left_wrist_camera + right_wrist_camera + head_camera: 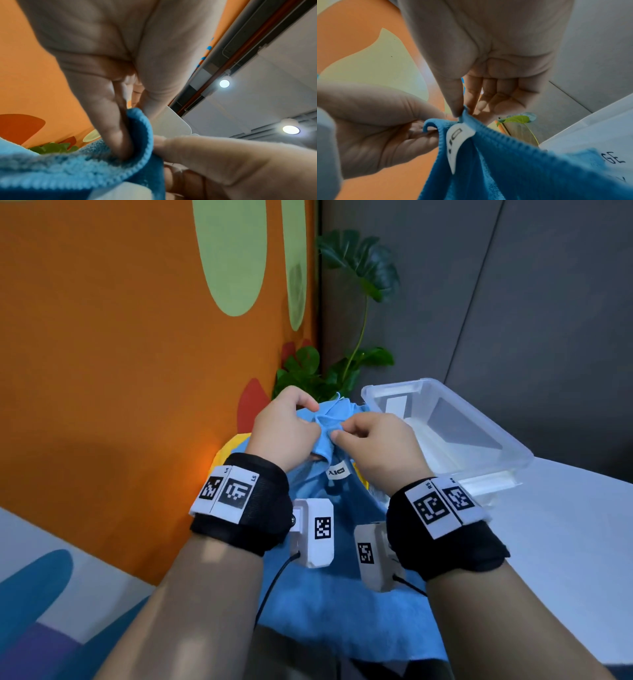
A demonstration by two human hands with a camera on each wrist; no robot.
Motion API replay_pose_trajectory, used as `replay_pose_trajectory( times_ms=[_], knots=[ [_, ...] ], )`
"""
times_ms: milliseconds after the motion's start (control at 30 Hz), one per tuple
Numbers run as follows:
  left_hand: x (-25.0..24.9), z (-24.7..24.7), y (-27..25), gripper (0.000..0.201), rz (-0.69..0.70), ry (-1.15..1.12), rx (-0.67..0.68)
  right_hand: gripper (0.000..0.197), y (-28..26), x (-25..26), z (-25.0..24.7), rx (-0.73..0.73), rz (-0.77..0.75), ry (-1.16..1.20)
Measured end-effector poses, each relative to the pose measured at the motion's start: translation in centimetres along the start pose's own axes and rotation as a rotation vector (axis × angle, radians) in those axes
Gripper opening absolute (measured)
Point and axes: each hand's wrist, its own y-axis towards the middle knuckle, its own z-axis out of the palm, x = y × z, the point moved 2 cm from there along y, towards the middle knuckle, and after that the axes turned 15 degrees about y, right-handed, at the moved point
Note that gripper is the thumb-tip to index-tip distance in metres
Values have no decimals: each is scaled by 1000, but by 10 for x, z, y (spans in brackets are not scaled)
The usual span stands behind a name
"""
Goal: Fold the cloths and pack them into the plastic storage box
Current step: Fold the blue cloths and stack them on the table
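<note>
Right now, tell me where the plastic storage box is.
In the head view the plastic storage box sits open on the white table, right of the blue cloth, beyond the right hand.

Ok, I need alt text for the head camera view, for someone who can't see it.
Both hands, left hand and right hand, pinch the top edge of a blue cloth held up over a white table. An open clear plastic box sits just right of it; a plant stands behind.
</note>
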Motion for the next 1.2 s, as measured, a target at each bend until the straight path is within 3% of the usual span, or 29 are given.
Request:
replay_pose_trajectory(
  times_ms=[300,500,633,767,900,1033,1200],
  knots=[
    [-2,-5,1,28,-23,-62,2,20,-2,12,1,87,-97,-11],
    [1,-6,2,33,-49,-149,62,18,-4,9,8,89,-129,80],
    [-3,-7,0,42,-26,-219,150,9,-1,10,8,71,-179,-24],
    [1,-10,0,45,138,-29,200,19,3,10,-1,32,-234,-31],
    [12,-12,5,14,230,297,181,21,2,18,-14,-5,-311,59],
    [19,-21,8,15,198,435,91,24,3,22,-30,-129,-375,101],
    [23,-36,6,23,146,499,-61,23,5,17,-44,-274,-290,60]
  ],
)
